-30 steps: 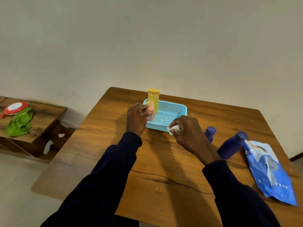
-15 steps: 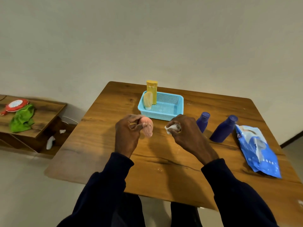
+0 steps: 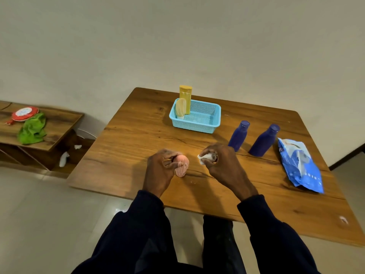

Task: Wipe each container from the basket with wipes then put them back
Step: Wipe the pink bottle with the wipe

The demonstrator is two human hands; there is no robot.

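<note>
Here the pink container [image 3: 182, 166] sits in the left hand [image 3: 162, 171].

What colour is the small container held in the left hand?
Pale pink: the small container in the left hand shows best in the head view.

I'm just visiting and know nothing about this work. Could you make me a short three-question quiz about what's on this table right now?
1. True or false: the light blue plastic mesh basket holds two containers.
2. What does the person's left hand grip?
A. the small pink squeeze tube
B. a dark blue bottle
C. the blue wipes packet
3. Fill in: the right hand pinches a crumpled white ____.

Key:
1. True: the tall yellow bottle and the small pale yellow tube stand in it.
2. A
3. wipe
</note>
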